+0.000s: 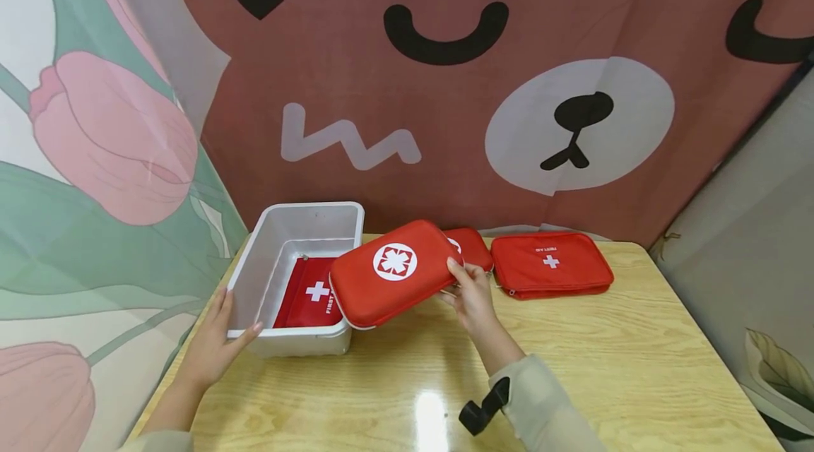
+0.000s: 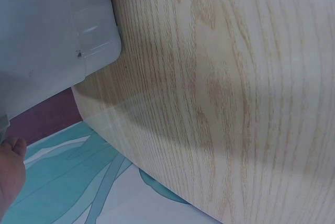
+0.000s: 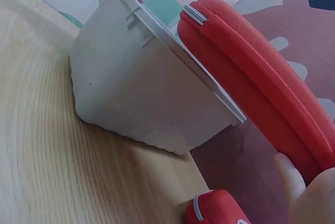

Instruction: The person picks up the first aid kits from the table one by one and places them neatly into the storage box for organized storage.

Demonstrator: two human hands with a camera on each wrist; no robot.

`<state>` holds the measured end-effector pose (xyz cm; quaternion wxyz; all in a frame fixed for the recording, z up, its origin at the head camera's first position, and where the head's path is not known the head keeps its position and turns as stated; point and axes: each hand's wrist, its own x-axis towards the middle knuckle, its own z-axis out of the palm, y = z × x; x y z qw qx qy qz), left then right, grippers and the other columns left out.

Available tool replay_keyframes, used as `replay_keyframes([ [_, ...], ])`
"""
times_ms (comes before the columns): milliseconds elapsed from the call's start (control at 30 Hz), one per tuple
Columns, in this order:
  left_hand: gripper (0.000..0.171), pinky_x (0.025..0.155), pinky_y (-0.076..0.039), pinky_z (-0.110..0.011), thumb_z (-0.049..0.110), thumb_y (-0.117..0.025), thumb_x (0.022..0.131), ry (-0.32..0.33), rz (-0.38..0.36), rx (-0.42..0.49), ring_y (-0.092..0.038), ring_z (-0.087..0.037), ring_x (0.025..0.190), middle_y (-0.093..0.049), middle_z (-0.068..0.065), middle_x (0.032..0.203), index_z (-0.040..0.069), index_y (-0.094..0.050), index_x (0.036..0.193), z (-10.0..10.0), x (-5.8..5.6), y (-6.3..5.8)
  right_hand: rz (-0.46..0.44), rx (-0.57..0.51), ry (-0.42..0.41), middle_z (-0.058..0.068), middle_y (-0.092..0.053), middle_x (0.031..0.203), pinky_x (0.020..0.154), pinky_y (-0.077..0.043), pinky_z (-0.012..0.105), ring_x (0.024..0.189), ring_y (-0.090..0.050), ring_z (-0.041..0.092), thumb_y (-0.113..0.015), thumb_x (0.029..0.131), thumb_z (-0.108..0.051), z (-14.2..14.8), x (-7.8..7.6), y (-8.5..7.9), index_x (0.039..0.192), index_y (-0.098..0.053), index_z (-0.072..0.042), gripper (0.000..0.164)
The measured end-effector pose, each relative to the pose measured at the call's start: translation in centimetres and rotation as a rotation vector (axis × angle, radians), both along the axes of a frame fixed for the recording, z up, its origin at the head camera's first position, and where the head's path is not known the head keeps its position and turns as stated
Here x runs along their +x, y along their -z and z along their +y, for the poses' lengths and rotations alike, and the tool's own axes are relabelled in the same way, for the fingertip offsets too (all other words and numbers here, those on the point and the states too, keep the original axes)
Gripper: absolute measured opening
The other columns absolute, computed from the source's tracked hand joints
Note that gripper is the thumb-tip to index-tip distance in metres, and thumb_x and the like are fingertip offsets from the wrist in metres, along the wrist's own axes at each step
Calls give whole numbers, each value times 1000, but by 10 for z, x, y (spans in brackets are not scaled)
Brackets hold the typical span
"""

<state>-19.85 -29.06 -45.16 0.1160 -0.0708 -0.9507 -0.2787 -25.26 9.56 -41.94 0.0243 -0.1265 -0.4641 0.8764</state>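
Note:
My right hand (image 1: 473, 300) grips the right end of a red hard-shell first aid case (image 1: 362, 289) with a white round cross emblem. The case is tilted, its left end over the right rim of a grey plastic bin (image 1: 305, 342). In the right wrist view the case's zipped edge (image 3: 256, 72) shows above the bin's rim. My left hand (image 1: 213, 346) holds the bin's near left corner, thumb along the front rim and fingers on the left side. Inside the bin lies a flat red first aid pouch (image 1: 305, 296) with a white cross, partly hidden by the case.
A second red case (image 1: 473, 247) sits behind the held one, partly covered. To its right lies a red first aid bag (image 1: 553, 265) with a white cross. All stand on a wooden table (image 1: 572, 367), with a printed curtain (image 1: 445, 120) right behind.

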Motion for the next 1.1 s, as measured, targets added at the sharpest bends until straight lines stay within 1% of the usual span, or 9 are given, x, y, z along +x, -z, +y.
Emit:
replay_keyframes([
  [367,80,87,-21,-60,36,-56,81,-8,-3,-8,-17,-46,120,-8,-23,140,-7,-13,134,-1,2,2,-7,26,-8,11,-51,80,55,-49,36,55,-55,17,-55,84,-12,-10,-3,1,101,-32,-2,31],
  [700,81,88,-21,-61,36,-55,81,-14,-12,0,-17,-46,120,-6,-22,141,-6,-12,135,-1,2,2,6,37,-14,10,-52,77,52,-49,34,51,-55,17,-55,83,-10,-21,-7,-4,102,-31,0,33],
  [800,80,88,-21,-61,36,-55,81,-11,-11,-3,-17,-46,121,-6,-22,141,-6,-12,135,-1,2,2,58,23,-20,13,-54,80,53,-49,37,53,-56,19,-63,78,-16,-22,-15,10,103,-30,0,44],
  [833,80,87,-21,-61,36,-55,81,-11,-12,-5,-17,-45,121,-6,-22,141,-6,-12,135,0,2,2,86,3,-30,15,-54,82,53,-49,38,53,-56,21,-65,76,-17,-20,-31,33,104,-31,-1,47],
  [867,80,88,-21,-61,36,-55,81,-11,-12,-6,-16,-46,121,-6,-22,141,-7,-12,135,0,1,1,111,-7,-38,17,-55,83,52,-49,40,54,-57,22,-67,75,-18,-19,-40,47,103,-32,-2,48],
  [1000,81,88,-20,-61,37,-55,82,-12,-12,-7,-17,-46,121,-6,-22,141,-6,-12,135,0,1,0,140,-16,-58,19,-56,90,55,-47,49,61,-59,29,-68,74,-20,-17,-70,86,106,-33,-6,49],
  [1033,81,88,-20,-61,37,-55,81,-13,-12,-7,-17,-46,121,-6,-22,141,-6,-12,135,0,1,0,136,-12,-60,20,-56,91,56,-47,50,62,-59,30,-67,75,-19,-17,-75,91,106,-33,-6,48],
  [1067,81,88,-20,-61,37,-55,81,-13,-11,-7,-17,-46,121,-6,-22,141,-6,-12,135,0,1,1,125,8,-54,19,-56,91,56,-47,51,63,-60,30,-67,75,-20,-19,-69,80,105,-34,-8,46],
  [1100,81,88,-20,-61,37,-55,81,-14,-12,-8,-17,-46,121,-6,-22,141,-6,-12,135,0,1,1,113,17,-49,18,-57,91,57,-46,52,63,-60,30,-66,76,-20,-21,-71,79,105,-34,-8,45],
])
